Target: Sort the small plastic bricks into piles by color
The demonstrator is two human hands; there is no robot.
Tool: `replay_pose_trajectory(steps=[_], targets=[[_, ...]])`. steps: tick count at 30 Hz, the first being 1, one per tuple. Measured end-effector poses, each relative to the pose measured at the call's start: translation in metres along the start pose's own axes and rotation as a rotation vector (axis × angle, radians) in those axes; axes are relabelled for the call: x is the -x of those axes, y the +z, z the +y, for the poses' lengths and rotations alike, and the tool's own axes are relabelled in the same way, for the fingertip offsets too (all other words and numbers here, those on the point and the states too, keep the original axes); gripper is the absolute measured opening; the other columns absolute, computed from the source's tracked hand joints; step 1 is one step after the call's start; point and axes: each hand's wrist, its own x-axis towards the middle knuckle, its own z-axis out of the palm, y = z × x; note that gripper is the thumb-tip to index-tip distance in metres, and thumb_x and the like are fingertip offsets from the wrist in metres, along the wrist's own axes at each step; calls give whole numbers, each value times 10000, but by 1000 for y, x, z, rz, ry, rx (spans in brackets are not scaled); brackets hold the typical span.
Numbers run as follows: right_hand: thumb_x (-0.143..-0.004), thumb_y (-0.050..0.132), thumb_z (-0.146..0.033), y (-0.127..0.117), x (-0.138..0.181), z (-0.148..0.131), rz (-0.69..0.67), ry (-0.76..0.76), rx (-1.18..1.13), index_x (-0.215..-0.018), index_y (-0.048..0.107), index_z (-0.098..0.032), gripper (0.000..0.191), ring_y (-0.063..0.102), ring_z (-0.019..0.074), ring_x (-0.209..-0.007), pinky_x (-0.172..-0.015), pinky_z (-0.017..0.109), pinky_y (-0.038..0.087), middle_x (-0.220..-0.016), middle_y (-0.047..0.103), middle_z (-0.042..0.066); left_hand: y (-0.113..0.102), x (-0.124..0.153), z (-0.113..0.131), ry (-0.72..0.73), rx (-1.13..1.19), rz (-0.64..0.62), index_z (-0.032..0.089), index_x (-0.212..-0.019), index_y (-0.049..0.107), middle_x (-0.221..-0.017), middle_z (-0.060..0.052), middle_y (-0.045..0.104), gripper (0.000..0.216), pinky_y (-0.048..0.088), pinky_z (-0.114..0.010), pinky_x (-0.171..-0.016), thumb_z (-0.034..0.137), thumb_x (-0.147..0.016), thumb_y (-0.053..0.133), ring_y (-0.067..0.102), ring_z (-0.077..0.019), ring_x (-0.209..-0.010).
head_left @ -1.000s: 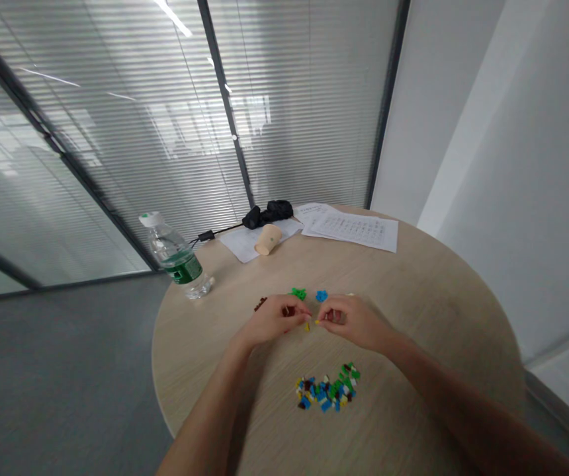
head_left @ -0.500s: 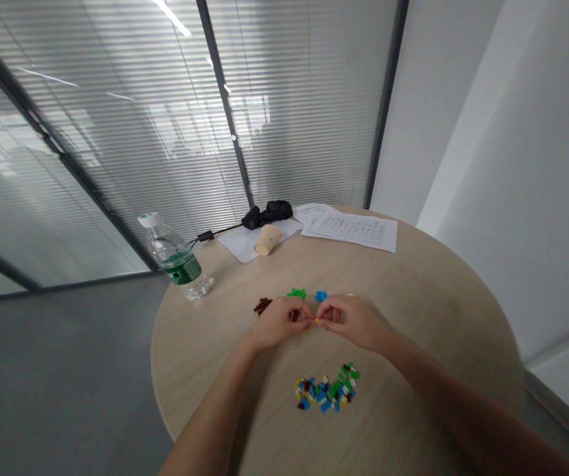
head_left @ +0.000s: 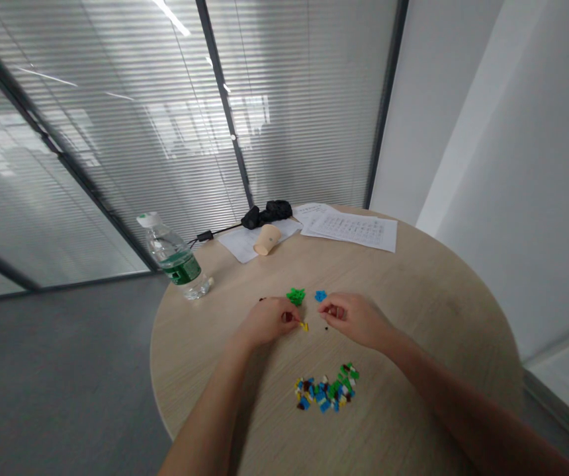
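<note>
The left hand [head_left: 267, 322] pinched a small yellow plastic brick [head_left: 304, 326] at its fingertips. The right hand [head_left: 354, 315] was curled near it, though whether it held anything could not be told. A green brick cluster [head_left: 295, 296] and a blue brick [head_left: 320, 295] lay just ahead, and a pile of mixed bricks [head_left: 324, 393] lay nearer the person on the round wooden desk [head_left: 438, 317]. Farther off were a water bottle [head_left: 175, 261], a paper cup [head_left: 267, 239] and printed sheets [head_left: 349, 231].

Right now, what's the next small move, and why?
Probably bring the right hand across to the small yellow brick at the left hand's fingertips: that brick is the piece between them, and the right hand stands apart from it.
</note>
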Motion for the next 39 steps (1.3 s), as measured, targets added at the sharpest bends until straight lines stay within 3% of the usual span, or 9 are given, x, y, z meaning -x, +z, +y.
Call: replay_pose_trajectory(steps=[11,23,30,34,39], targets=[[-793,555,-200,2,0,2,-35,-17,21,-817,682,-191,130,555,113,-612,-587,211,406,-717,659,6,6,-3,-3,75,9,25,237,-835,703,-792,16,638,141,364,-190,-628,172,-792,585,547,-109,-685],[-779,568,-169,1,0,2,-75,-3,58,-841,693,-184,140,563,113,-616,-589,214,407,-734,672,10,7,-5,1,54,-27,34,218,-825,689,-797,3,638,113,369,-202,-634,194,-808,580,558,-127,-713],[-718,611,-100,5,3,1,-317,-193,-16,-790,705,-168,137,575,117,-654,-626,219,433,-756,672,15,7,-5,2,91,-2,31,213,-814,696,-787,6,631,119,372,-192,-636,178,-805,583,555,-115,-700],[-716,660,-146,8,5,2,-494,-323,-41,-741,722,-185,78,596,148,-789,-779,262,443,-774,683,15,4,-4,1,78,13,52,219,-822,698,-826,7,637,149,371,-189,-644,167,-819,558,555,-109,-713],[-657,732,-154,10,7,-1,-586,-374,-14,-746,743,-191,97,566,164,-877,-828,268,422,-803,660,24,2,-3,2,54,-2,41,221,-804,701,-809,11,628,164,365,-191,-629,167,-817,547,550,-105,-699]])
